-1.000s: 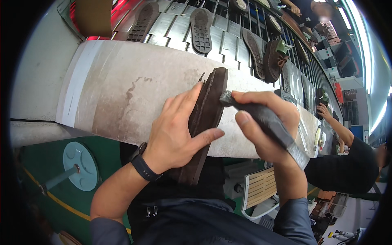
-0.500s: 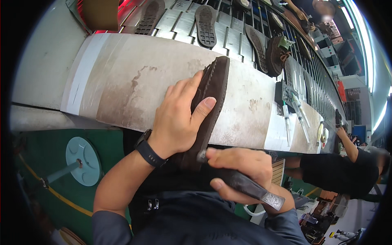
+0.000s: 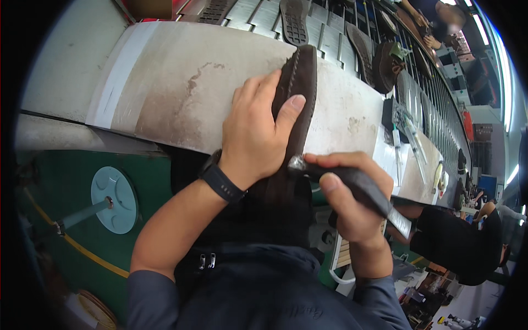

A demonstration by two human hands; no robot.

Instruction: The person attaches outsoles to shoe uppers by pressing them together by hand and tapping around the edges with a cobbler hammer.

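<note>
A dark brown shoe stands nearly upright along the front edge of the worktable, its stitched sole edge facing right. My left hand is closed round the shoe, with the thumb over its side. My right hand grips a black-handled hand tool with bare metal at both ends. The rounded metal tip rests at or very near the lower sole edge; whether it touches is hard to tell. A flat metal end sticks out behind my fist. My palm hides part of the shoe, and its lower end blends into dark clothing.
Behind the stained worktable runs a slatted conveyor with several soles and a brown shoe. Syringes stand in a black holder to the right. A blue round stool is at left. Co-workers are at right.
The metal tip has moved up along the sole edge, and my right hand has turned more upright. My left hand still holds the shoe. The whole view has shifted slightly.
</note>
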